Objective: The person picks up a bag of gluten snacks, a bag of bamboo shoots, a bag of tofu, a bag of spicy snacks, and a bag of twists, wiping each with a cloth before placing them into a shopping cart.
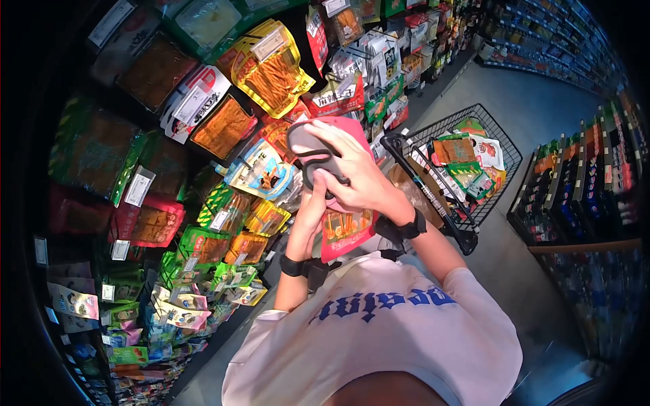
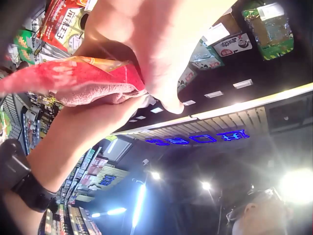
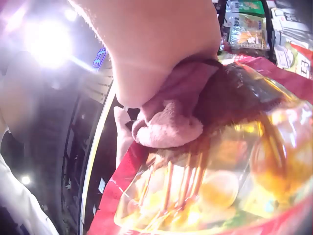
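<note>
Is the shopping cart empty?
No, colourful food packets lie piled inside the shopping cart.

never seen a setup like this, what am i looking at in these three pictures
There's no robot, only a person's bare hands. The head camera looks down past the shirt; the other two pictures come from cameras worn on the left and right wrists. The left hand grips a red packet, and the right hand holds a soft greyish-pink thing against it; what that is, I can't tell. Packaged goods hang on the left, and a wire cart at right holds more packets.
</note>
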`<state>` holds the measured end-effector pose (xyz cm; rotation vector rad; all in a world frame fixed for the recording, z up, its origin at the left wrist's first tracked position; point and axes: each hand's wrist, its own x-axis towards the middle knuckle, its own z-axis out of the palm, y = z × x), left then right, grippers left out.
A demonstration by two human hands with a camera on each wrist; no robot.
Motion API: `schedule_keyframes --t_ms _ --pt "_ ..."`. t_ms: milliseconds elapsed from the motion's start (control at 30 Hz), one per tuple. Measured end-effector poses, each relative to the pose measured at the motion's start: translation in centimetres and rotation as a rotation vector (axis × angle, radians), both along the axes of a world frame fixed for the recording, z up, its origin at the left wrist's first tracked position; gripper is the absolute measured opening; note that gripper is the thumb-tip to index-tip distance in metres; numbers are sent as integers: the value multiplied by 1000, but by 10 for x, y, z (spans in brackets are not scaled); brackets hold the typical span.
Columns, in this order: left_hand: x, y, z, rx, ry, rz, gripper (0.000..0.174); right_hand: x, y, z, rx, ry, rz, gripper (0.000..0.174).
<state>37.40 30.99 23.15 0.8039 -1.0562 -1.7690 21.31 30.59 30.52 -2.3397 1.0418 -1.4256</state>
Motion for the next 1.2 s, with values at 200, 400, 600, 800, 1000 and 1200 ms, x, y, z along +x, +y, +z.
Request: schedule_keyframes --t_ms 200,400,600,800,1000,1200 --pt "-23 10 33 -79 -105 -162 50 -22 -32 -14 84 -9 -122 36" --pt "-16 13 49 61 18 -14 47 -52 -21 -35 867 -554 -122 45" --pt "-15 -7 52 12 233 249 45 -12 8 -82 413 -346 -191 29" --pt "-9 -13 42 52 281 250 42 -8 27 -86 932 -848 34 24" --pt "-12 -20 32 -123 -55 259 72 -35 17 -61 682 -810 -142 16" --pt "-16 -9 29 -454 138 154 101 -15 21 -32 142 -187 -162 40"
